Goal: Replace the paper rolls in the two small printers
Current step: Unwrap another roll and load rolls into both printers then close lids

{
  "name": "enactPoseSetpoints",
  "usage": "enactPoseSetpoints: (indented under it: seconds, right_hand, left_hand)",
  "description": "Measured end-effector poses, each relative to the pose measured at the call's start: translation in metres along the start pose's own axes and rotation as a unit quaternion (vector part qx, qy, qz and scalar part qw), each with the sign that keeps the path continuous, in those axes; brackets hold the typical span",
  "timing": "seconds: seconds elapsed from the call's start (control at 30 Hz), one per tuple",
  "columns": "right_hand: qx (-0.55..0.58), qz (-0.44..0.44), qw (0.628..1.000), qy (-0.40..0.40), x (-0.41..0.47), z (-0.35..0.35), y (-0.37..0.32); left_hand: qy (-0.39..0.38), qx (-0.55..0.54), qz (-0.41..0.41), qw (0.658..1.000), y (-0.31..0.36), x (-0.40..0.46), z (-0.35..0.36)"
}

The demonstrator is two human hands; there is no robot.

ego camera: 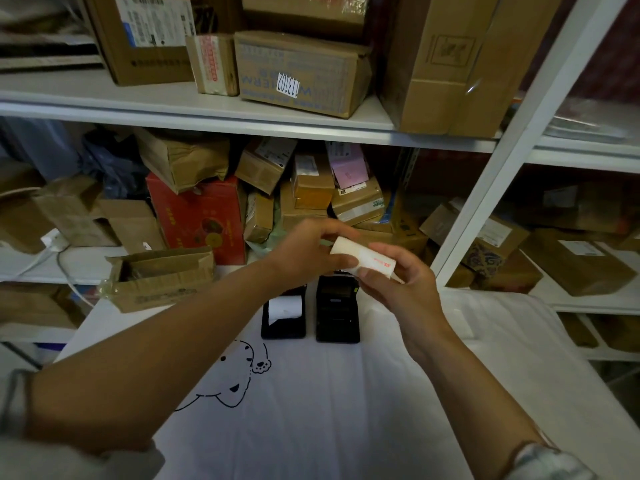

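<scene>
Both my hands hold one white paper roll (363,258) with a red mark, up in the air above the printers. My left hand (311,247) grips its left end and my right hand (398,282) pinches its right end. Below them two small black printers lie side by side on a white cloth. The left printer (284,317) is open and shows a white roll (284,306) inside. The right printer (337,311) shows a dark inside; part of it is hidden by my right hand.
The white cloth (329,410) has a black cartoon bear drawing (239,372). An open cardboard box (162,278) stands at the table's far left. White shelves (242,116) packed with cardboard parcels rise right behind the table. A white cable (65,268) hangs at left.
</scene>
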State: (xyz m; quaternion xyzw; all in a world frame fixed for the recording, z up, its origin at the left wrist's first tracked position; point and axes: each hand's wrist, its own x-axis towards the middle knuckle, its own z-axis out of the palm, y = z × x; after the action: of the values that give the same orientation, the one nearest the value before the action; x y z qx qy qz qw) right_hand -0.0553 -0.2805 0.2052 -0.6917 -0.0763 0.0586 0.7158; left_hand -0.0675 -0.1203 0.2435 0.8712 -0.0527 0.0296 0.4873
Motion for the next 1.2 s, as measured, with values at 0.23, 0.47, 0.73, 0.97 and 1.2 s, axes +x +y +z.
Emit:
enactPoseSetpoints:
  seconds: [0.23,0.47,0.73,0.97,1.2]
  right_hand:
    - [0.130,0.137,0.981,-0.043,-0.003,-0.004,-0.003]
    - [0.032,0.115,0.992,-0.034,-0.004,-0.004,-0.002]
    - [-0.063,-0.035,0.997,0.007,-0.009,0.000,-0.001]
    - [-0.175,-0.105,0.979,0.019,-0.008,0.001,-0.002]
    - [-0.230,-0.135,0.964,0.021,-0.005,0.001,-0.006]
  left_hand:
    - [-0.024,-0.129,-0.054,0.990,0.000,-0.004,-0.003]
    - [-0.072,-0.166,-0.070,0.981,-0.006,-0.005,-0.004]
    - [-0.099,-0.193,-0.044,0.975,-0.008,-0.005,-0.002]
    - [-0.096,-0.200,-0.030,0.975,-0.010,-0.007,-0.001]
    - [-0.111,-0.281,-0.064,0.951,-0.009,-0.004,-0.004]
